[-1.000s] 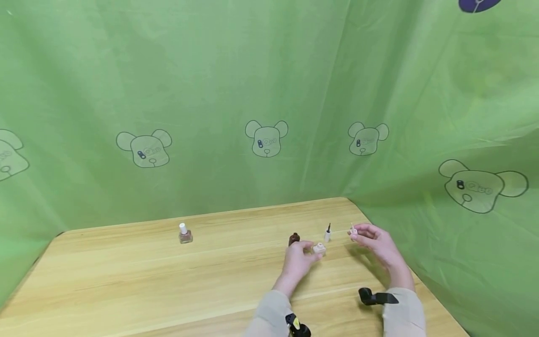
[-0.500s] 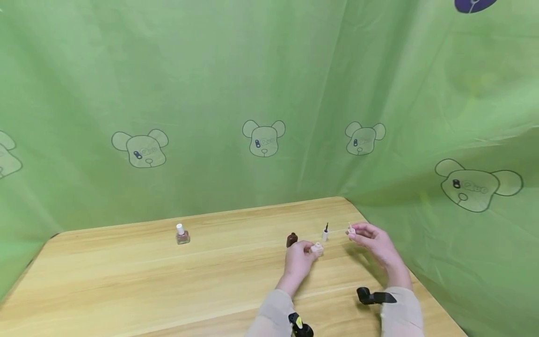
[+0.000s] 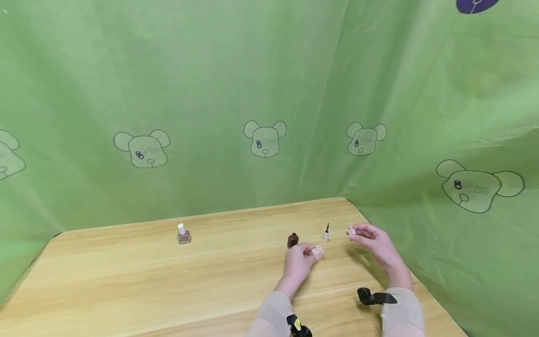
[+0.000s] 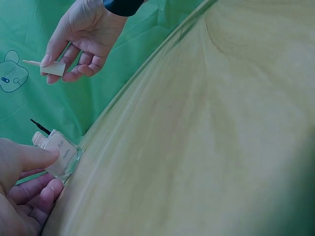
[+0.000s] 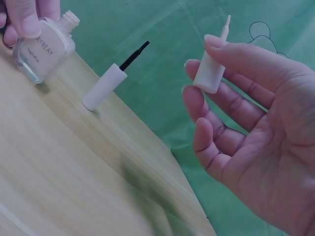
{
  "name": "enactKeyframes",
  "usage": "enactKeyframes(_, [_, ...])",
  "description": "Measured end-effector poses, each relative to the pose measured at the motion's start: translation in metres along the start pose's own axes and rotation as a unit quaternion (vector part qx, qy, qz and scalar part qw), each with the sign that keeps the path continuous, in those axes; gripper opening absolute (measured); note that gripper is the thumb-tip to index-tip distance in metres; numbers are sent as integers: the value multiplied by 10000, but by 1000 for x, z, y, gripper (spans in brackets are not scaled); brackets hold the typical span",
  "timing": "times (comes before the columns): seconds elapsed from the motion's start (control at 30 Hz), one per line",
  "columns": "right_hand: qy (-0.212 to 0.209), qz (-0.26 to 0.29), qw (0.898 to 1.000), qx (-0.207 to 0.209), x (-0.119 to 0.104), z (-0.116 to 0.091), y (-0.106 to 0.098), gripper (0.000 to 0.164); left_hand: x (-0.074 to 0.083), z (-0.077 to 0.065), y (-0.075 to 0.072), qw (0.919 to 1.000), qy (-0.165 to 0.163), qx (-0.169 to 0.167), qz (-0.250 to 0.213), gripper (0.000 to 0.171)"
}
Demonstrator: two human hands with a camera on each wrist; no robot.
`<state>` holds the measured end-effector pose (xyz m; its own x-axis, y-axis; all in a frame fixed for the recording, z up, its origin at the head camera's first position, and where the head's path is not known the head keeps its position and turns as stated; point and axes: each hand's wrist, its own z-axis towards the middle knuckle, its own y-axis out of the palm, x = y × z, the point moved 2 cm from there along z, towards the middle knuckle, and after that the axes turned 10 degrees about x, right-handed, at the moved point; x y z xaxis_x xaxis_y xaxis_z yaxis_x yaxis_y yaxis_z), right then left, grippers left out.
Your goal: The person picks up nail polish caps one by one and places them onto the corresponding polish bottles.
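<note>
In the right wrist view, my left hand [image 3: 298,266] pinches an uncapped pale pink nail polish bottle [image 5: 47,51] between thumb and fingers, its threaded neck bare. My right hand [image 3: 380,247] holds a white nail polish cap [image 5: 210,73] by its side, with the pale-coated brush pointing up. Between the hands, another white cap [image 5: 104,87] stands on the table with its dark brush upward. A dark brown nail polish bottle [image 3: 292,240], also uncapped, stands just beyond my left hand, which hides its lower part.
A capped mauve nail polish bottle [image 3: 184,237] stands far left on the wooden table [image 3: 160,281]. Green curtain [image 3: 202,93] with bear-head prints hangs behind the table and along its right side.
The pale bottle in my left hand has dipped slightly toward me. My right hand stays in nearly the same place with the cap. The head view has shifted a little.
</note>
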<state>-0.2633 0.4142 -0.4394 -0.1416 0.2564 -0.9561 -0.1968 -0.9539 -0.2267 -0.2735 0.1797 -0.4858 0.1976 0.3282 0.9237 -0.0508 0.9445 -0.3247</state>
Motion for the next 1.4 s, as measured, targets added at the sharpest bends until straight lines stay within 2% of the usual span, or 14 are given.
enactKeyframes(0.27, [-82,-265,9996,-45,-5,1,1,37,6,-3,-10,9998,116,-130,-87,20])
enactKeyframes(0.57, [-257,-438,9987,-24,-13,2,4,31,14,-6,-17,9995,83,-308,-47,23])
enactKeyframes(0.7, [-318,-471,9984,-61,-18,1,6,33,19,-8,-23,9990,284,-352,-58,24])
enactKeyframes(1.03, [-594,-728,9953,-242,-40,-5,14,39,29,-14,-52,9968,651,-457,-109,25])
enactKeyframes(1.2, [-743,-949,9921,-353,-54,-7,22,38,29,-17,-69,9961,699,-523,-145,27])
enactKeyframes(1.4, [-982,-831,9890,-731,-67,-7,38,32,28,-21,-90,9938,971,-540,-88,26])
